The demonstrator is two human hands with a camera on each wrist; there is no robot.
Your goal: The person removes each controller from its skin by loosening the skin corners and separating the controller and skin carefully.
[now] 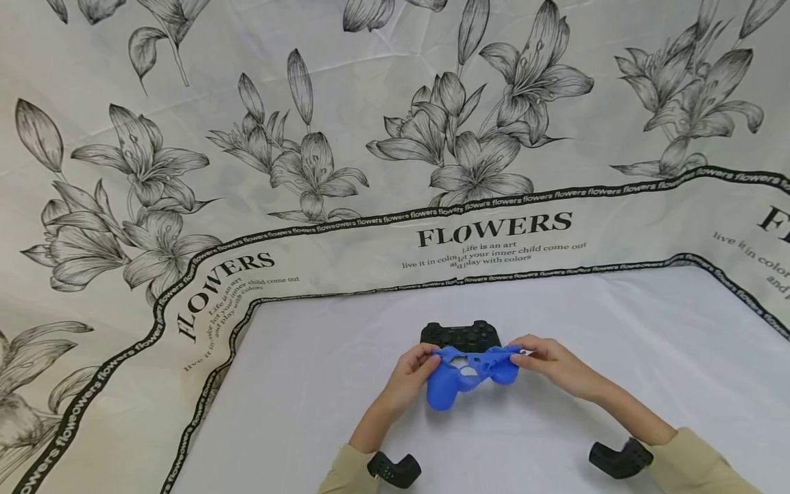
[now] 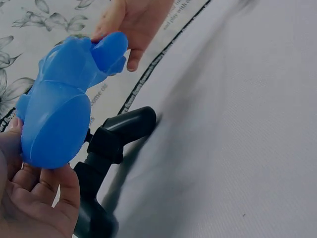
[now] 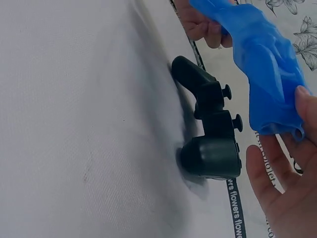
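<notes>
A blue silicone controller cover [image 1: 444, 384] is held up off the table between both hands, its cut-out holes showing in the head view. My left hand [image 1: 407, 370] pinches its left edge between thumb and fingers. On the opposite edge, my right hand [image 1: 549, 360] grips it the same way. Just beyond the cover lies a black game controller [image 1: 459, 336] on the table; the cover hides its near part in the head view. Its two thumbsticks stand up in the right wrist view, where the controller [image 3: 210, 153] is apart from both hands.
A white cloth covers the table [image 1: 308, 384]. Behind and to the left hangs a white fabric [image 1: 345, 254] with black flower prints and lettering. Black curved wrist mounts [image 1: 395, 470] sit at both beige sleeves [image 1: 697, 460].
</notes>
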